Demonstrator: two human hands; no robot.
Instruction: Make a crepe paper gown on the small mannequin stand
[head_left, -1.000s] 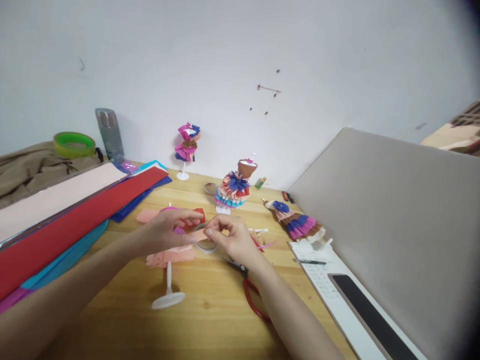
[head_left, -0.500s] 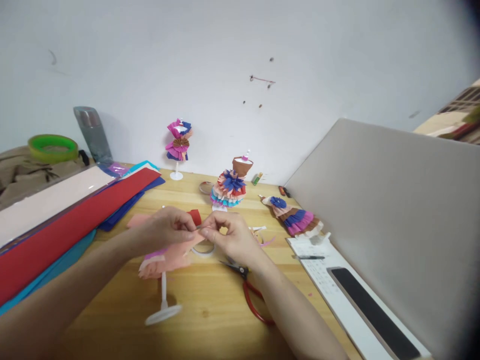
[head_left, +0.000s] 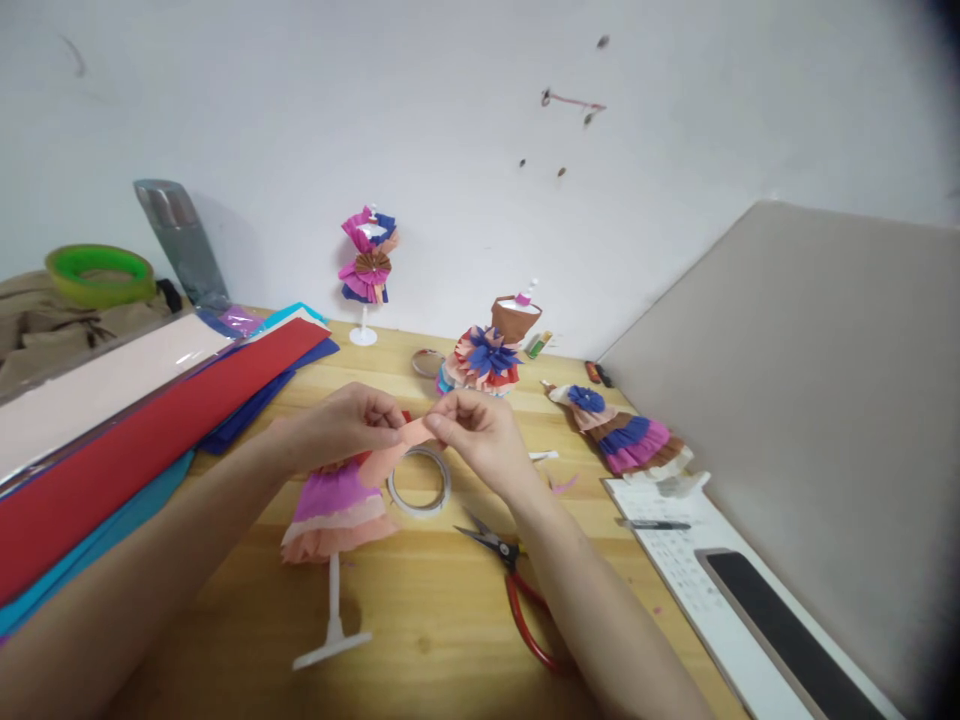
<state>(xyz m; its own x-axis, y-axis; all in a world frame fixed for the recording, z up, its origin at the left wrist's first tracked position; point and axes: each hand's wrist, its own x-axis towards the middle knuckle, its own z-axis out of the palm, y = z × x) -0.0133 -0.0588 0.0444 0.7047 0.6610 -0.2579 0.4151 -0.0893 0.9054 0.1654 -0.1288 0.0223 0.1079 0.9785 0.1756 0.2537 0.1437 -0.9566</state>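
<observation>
Paper strip point(head_left: 409, 437), salmon pink, pinched at both ends just above the little doll dress point(head_left: 337, 510) on its white stand point(head_left: 332, 630). Left hand point(head_left: 341, 425) closed on the left end with thumb and forefinger, right hand point(head_left: 480, 435) closed on the right end the same way, other fingers curled in. Strip stretched between the two, hanging over the top of the dress, near the red bit at the bodice.

Best kept taut but not strained (crepe paper tears and stretches easily). Better to hold by the very tips so the middle stays free to lay against the dress. Worth lining up level before pressing down, since a sticky strip probably won't lift cleanly.

Tape roll point(head_left: 420, 482) flat on the table point(head_left: 420, 620) just beyond the dress, scissors point(head_left: 517, 590) with red handles beside the right wrist. Further out: coloured paper sheets point(head_left: 150, 420) to the left, three finished dresses point(head_left: 484, 355) toward the wall, a phone point(head_left: 787, 630) on a white pad at right.
</observation>
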